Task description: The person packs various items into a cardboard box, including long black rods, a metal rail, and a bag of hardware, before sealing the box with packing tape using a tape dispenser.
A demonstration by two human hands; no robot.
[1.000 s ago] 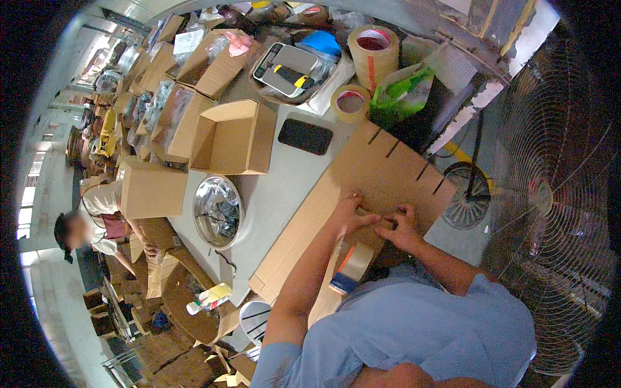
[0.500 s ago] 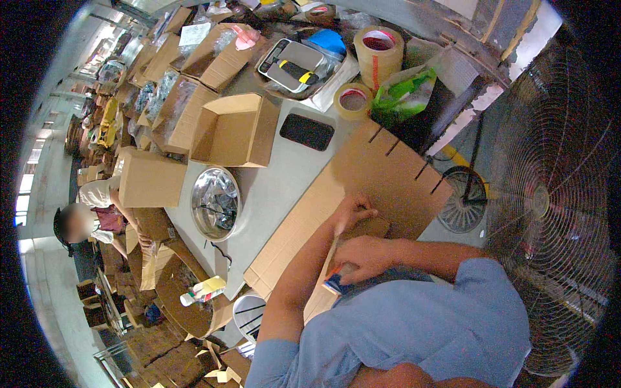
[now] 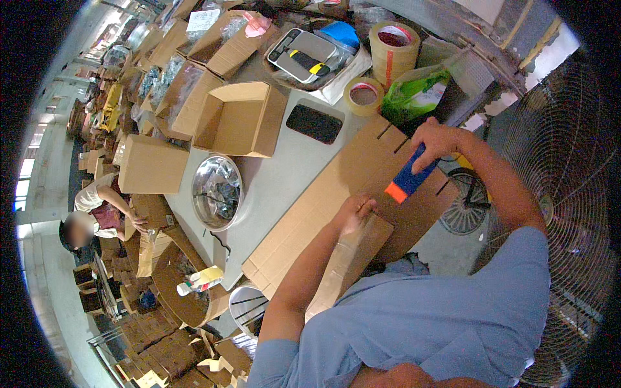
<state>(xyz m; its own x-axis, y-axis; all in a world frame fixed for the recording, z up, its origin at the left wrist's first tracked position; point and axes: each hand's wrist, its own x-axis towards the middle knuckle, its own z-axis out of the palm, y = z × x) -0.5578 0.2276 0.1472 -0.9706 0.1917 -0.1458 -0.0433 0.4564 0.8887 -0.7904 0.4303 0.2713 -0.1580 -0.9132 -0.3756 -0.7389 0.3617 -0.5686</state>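
Note:
A large flat cardboard piece (image 3: 297, 223) with slots cut in its far right edge lies slanted across the table. My left hand (image 3: 354, 212) has its fingers closed at the top corner of a raised cardboard flap (image 3: 346, 265) near my body. Over the cardboard's right part, my right hand (image 3: 432, 143) grips a blue block-shaped tool (image 3: 411, 176). Its orange end points down and left towards the flap; its exact kind I cannot make out.
Beyond the cardboard are a black phone (image 3: 314, 124), tape rolls (image 3: 363, 96) and a scale (image 3: 302, 55). An open box (image 3: 236, 119) and metal bowl (image 3: 217, 194) stand left. A fan (image 3: 550, 207) is at right; a person (image 3: 107, 210) works far left.
My right hand has swung up and right from beside my body, carrying the blue tool over the cardboard. My left hand stays near the flap's corner. The view has shifted slightly.

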